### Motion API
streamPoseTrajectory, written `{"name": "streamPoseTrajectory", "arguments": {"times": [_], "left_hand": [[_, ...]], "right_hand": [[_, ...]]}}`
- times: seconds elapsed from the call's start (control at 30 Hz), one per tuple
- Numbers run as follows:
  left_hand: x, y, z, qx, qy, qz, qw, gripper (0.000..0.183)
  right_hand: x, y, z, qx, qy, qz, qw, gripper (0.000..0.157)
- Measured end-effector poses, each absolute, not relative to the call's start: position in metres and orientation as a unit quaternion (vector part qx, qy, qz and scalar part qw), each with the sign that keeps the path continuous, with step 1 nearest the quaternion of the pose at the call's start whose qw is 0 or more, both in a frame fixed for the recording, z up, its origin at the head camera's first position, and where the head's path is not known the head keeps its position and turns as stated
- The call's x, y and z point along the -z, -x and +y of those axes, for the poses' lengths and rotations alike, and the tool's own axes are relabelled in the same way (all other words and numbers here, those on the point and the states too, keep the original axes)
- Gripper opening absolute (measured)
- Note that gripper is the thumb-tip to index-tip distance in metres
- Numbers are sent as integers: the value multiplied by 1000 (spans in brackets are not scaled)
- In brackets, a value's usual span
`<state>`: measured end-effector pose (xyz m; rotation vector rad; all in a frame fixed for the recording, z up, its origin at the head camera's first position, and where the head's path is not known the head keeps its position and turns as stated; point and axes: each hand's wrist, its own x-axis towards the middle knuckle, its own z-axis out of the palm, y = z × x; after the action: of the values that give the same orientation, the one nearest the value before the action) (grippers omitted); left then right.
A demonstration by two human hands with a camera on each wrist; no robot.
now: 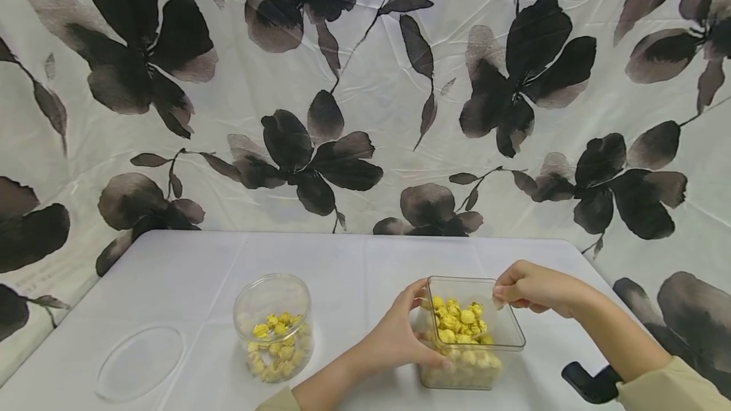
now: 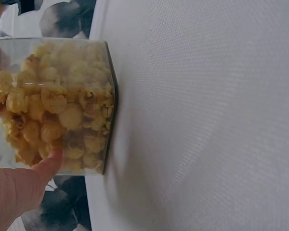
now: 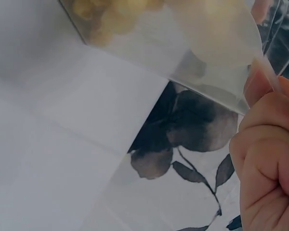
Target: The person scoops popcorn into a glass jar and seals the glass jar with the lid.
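Observation:
A clear square container (image 1: 462, 370) of yellow popcorn (image 1: 457, 319) stands upright and uncovered on the table. My left hand (image 1: 402, 335) holds it by its left side, the thumb on the front wall and the fingers toward the back. In the left wrist view, a fingertip (image 2: 54, 156) presses the wall over the popcorn. Over the container's right rim, my right hand (image 1: 539, 289) pinches a thin translucent plastic piece (image 1: 499, 302). Its lower part is hard to make out against the clear wall and popcorn, so its exact kind is unclear.
Left of the square container stands a round clear jar (image 1: 273, 284), uncovered, partly filled with popcorn. A translucent round lid (image 1: 139, 363) lies flat at the table's left. Behind the white table (image 1: 342, 259) hangs a flower-patterned cloth (image 1: 400, 100). A black strap-like object (image 1: 591, 382) is by the right sleeve.

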<state>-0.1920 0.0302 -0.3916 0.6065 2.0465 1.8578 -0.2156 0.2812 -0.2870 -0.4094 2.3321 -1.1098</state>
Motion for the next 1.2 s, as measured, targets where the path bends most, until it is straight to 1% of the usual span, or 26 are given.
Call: {"name": "streamPoseTrajectory", "arguments": {"times": [0.27,0.47,0.8,1.03,1.2], "left_hand": [[390,192,30,-663,-221,698,158,109],[391,193,31,-667,-222,693,162,108],[390,193,30,-661,-222,699,162,108],[391,192,32,-658,-213,704,161,108],[390,192,31,-657,-212,705,161,109]], "right_hand": [[288,217,286,456,151,830,283,28],[290,215,284,456,136,835,277,27],[290,210,285,477,151,818,284,29],[293,209,287,498,129,805,296,23],[297,205,289,512,126,798,293,23]]}}
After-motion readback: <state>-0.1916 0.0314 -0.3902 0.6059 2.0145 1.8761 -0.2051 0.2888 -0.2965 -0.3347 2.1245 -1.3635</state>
